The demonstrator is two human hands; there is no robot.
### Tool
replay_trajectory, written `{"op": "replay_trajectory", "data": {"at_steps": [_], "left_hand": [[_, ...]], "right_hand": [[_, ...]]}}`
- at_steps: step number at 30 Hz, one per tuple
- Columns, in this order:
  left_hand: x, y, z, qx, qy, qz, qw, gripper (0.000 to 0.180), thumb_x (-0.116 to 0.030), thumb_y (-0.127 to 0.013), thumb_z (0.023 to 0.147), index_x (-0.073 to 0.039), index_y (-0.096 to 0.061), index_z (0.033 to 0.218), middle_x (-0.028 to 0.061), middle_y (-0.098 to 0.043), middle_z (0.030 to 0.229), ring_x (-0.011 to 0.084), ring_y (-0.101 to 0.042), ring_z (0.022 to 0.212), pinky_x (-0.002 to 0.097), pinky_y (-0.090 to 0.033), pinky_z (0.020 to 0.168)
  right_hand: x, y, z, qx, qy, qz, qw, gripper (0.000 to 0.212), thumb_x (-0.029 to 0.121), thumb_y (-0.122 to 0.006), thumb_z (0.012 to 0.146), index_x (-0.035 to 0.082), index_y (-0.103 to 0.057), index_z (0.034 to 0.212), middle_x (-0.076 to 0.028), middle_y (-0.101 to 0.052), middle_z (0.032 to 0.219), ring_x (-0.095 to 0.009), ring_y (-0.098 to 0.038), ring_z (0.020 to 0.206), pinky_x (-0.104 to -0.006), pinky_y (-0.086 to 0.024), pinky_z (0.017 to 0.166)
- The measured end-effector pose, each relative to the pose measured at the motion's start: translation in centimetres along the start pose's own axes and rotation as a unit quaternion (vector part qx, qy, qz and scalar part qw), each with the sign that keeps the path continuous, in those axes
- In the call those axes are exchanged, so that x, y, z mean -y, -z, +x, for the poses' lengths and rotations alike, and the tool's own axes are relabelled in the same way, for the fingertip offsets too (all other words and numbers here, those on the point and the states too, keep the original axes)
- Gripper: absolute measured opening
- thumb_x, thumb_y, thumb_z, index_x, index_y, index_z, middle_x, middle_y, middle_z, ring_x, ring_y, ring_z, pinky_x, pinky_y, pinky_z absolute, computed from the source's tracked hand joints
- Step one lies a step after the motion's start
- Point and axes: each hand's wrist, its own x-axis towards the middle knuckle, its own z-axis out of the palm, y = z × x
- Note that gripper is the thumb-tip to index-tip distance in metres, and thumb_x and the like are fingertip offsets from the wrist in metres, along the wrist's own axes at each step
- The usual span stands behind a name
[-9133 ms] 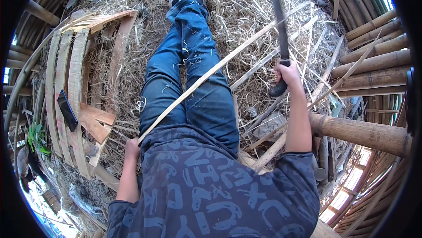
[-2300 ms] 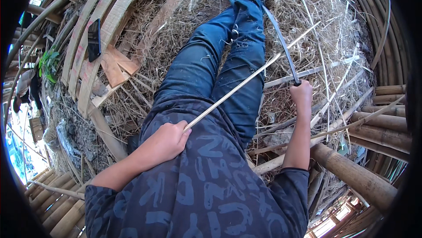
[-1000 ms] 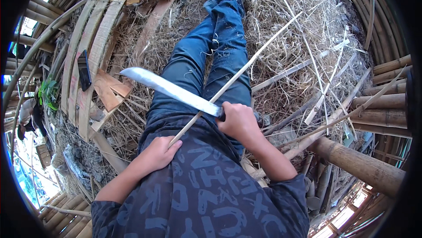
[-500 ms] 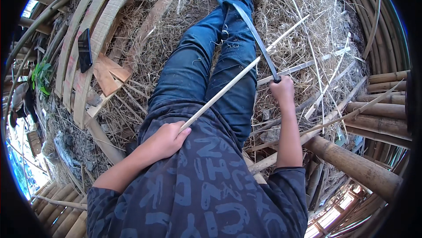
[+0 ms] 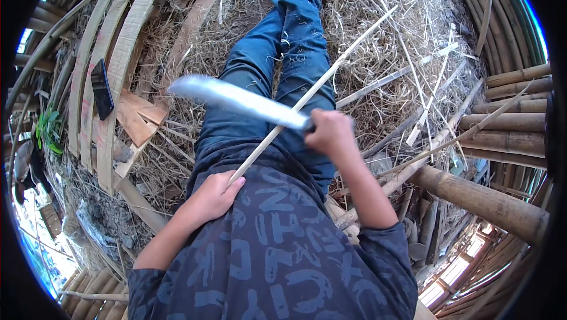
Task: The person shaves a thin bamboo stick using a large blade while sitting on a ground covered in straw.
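I sit on a heap of dry straw with my legs in blue jeans stretched out. My left hand grips the near end of a long thin bamboo strip that runs up and right over my lap. My right hand is shut on the handle of a long curved knife. Its motion-blurred blade points left across my thighs and crosses over the strip.
Curved wooden slats lie at the left, with a dark phone resting on them. Thick bamboo poles are stacked at the right. Loose split strips lie in the straw.
Half a second ago the knife was raised out to the right with its blade pointing away. Now my right hand has swung it down and left across the strip. My left hand has stayed put.
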Motion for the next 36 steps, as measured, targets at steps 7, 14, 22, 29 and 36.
{"op": "replay_trajectory", "data": {"at_steps": [7,14,22,29,36], "left_hand": [[0.3,-0.2,2.0,0.028,-0.024,-0.005,0.999,0.027,-0.019,-0.048,0.100,0.006,-0.056,0.096,0.0227,-0.059,0.075,0.0318,-0.058,0.070,0.0383,-0.046,0.071],[0.7,0.3,1.7,0.029,-0.006,-0.041,0.999,0.028,-0.020,-0.047,0.101,0.005,-0.057,0.098,0.0146,-0.059,0.073,0.0198,-0.052,0.069,0.0351,-0.045,0.071],[-0.1,0.8,1.6,0.035,0.004,0.001,0.999,0.030,-0.022,-0.047,0.102,0.005,-0.055,0.093,0.0050,-0.052,0.072,0.0118,-0.046,0.072,0.0316,-0.043,0.068],[0.4,1.0,2.5,0.068,0.026,-0.023,0.997,0.031,-0.023,-0.046,0.102,0.004,-0.055,0.090,0.0013,-0.051,0.071,0.0098,-0.045,0.071,0.0306,-0.043,0.065],[-0.2,1.6,0.9,0.028,0.033,0.010,0.999,0.030,-0.023,-0.050,0.100,0.005,-0.059,0.097,0.0180,-0.058,0.071,0.0201,-0.053,0.066,0.0356,-0.046,0.067]], "right_hand": [[-11.7,1.7,4.9,-0.110,-0.252,-0.017,0.961,0.034,0.028,-0.068,0.078,-0.002,-0.069,0.092,-0.024,-0.069,0.090,-0.039,-0.069,0.085,-0.0467,-0.054,0.081],[-3.0,-1.5,1.2,-0.037,-0.058,0.008,0.998,0.031,0.030,-0.071,0.073,0.003,-0.062,0.085,-0.019,-0.068,0.079,-0.036,-0.069,0.077,-0.0454,-0.055,0.073],[-15.2,-0.5,6.4,-0.120,-0.286,0.075,0.948,0.028,0.022,-0.065,0.073,-0.001,-0.071,0.087,-0.025,-0.069,0.089,-0.037,-0.069,0.087,-0.0461,-0.054,0.082],[-6.8,-0.9,4.4,-0.084,-0.172,0.041,0.981,0.032,0.029,-0.069,0.077,-0.001,-0.065,0.089,-0.024,-0.068,0.084,-0.040,-0.068,0.083,-0.0479,-0.054,0.080],[-13.9,-2.4,6.9,-0.152,0.068,0.025,0.986,0.013,0.018,-0.068,0.068,0.009,-0.059,0.069,-0.012,-0.066,0.070,-0.030,-0.066,0.066,-0.0414,-0.053,0.063]]}}
